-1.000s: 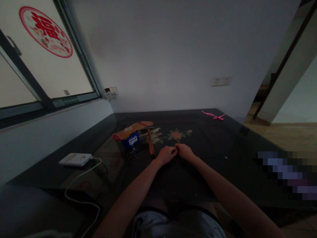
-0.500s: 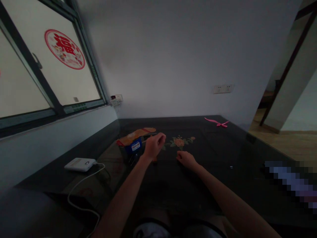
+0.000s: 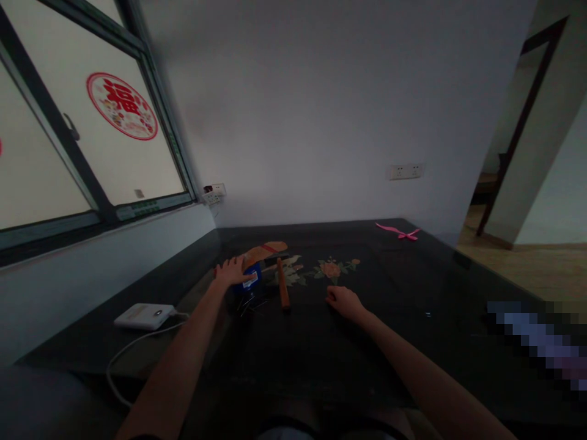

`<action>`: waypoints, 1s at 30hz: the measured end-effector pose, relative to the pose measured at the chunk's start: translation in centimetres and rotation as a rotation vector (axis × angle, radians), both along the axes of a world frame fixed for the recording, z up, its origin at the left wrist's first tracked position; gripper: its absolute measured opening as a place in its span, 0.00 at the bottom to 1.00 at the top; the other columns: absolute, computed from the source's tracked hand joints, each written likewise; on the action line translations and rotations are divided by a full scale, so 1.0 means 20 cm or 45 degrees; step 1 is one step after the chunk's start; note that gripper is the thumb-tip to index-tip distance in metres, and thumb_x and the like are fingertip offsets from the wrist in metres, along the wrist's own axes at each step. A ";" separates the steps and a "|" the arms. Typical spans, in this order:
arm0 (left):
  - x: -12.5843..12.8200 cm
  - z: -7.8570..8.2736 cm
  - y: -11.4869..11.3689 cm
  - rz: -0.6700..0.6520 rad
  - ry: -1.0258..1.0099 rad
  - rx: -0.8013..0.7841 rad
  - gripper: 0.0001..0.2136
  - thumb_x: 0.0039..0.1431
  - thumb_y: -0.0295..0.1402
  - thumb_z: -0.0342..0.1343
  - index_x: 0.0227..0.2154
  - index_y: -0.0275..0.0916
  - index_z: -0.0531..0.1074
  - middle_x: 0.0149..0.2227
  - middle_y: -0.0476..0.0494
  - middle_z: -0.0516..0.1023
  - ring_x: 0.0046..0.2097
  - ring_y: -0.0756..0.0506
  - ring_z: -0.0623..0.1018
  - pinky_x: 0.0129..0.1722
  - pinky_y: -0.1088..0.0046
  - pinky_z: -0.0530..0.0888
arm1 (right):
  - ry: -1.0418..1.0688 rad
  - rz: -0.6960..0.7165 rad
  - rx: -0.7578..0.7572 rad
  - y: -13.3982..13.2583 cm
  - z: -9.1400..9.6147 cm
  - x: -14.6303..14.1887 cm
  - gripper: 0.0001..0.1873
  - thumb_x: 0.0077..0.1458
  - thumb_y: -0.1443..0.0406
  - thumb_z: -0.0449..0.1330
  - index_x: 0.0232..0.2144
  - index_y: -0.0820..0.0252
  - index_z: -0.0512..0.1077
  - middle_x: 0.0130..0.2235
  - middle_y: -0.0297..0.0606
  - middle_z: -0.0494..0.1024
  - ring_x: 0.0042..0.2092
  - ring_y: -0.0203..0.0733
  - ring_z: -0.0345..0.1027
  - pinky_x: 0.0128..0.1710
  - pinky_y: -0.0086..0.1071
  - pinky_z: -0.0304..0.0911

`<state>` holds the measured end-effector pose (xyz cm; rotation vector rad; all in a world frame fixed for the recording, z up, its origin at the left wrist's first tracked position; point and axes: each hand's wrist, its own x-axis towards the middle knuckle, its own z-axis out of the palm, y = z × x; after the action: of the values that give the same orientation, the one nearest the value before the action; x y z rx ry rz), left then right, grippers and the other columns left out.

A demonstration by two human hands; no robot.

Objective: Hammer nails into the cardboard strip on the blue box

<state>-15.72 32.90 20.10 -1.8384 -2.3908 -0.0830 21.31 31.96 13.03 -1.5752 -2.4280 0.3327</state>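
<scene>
1. Left hand [image 3: 232, 273] now lies farther left than half a second ago, having cleared the wooden-handled tool [image 3: 283, 287]; its fingers are spread open over the blue box [image 3: 253, 278], apparently touching its orange-brown cover [image 3: 266, 250] but gripping nothing visible.
2. Right hand [image 3: 345, 302], curled into a loose fist, stays near the middle of the bench [image 3: 312, 354]; whether it encloses anything cannot be told.
3. Box and tool stand left of the bench's centre; the tool's handle points toward the near edge, an orientation probably convenient for reaching. Thin dark pieces [image 3: 249, 304] lie before the box, likely grouped for easy picking.
4. A white device [image 3: 145, 316] sits by the left edge; a pink ribbon [image 3: 406, 234], near the far right corner.
5. Writing: the box's pale label is illegible; the window decal [image 3: 122, 106] bears a red "福".
</scene>
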 end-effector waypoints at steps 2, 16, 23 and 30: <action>0.00 -0.05 0.00 0.007 0.028 -0.022 0.44 0.45 0.60 0.49 0.62 0.40 0.49 0.60 0.28 0.58 0.58 0.27 0.59 0.52 0.43 0.57 | -0.010 -0.007 -0.008 0.00 0.01 0.00 0.04 0.54 0.65 0.54 0.28 0.58 0.68 0.32 0.35 0.73 0.34 0.36 0.65 0.27 0.27 0.47; -0.06 -0.06 0.08 0.087 -0.033 -0.133 0.47 0.40 0.64 0.48 0.62 0.45 0.48 0.60 0.30 0.58 0.58 0.28 0.61 0.51 0.47 0.60 | -0.010 0.088 0.060 0.07 0.09 -0.63 0.18 0.59 0.57 0.50 0.49 0.57 0.64 0.46 0.46 0.74 0.45 0.46 0.70 0.38 0.34 0.62; -0.05 -0.08 0.08 0.100 0.009 -0.141 0.49 0.40 0.63 0.48 0.63 0.44 0.44 0.60 0.28 0.57 0.59 0.27 0.59 0.51 0.46 0.59 | -0.053 -0.022 0.112 0.18 0.10 -0.90 0.19 0.60 0.67 0.47 0.53 0.62 0.61 0.46 0.54 0.73 0.46 0.49 0.70 0.40 0.39 0.64; -0.03 -0.07 0.07 0.106 0.023 -0.130 0.50 0.40 0.62 0.51 0.64 0.44 0.42 0.60 0.27 0.56 0.59 0.27 0.59 0.51 0.45 0.58 | -0.173 0.030 0.091 0.24 0.06 -0.81 0.16 0.60 0.61 0.53 0.49 0.62 0.66 0.45 0.42 0.73 0.44 0.42 0.69 0.42 0.41 0.66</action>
<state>-16.42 34.38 18.61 -1.7695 -2.4992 0.0641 5.03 36.78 14.22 -1.5881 -2.5305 0.1453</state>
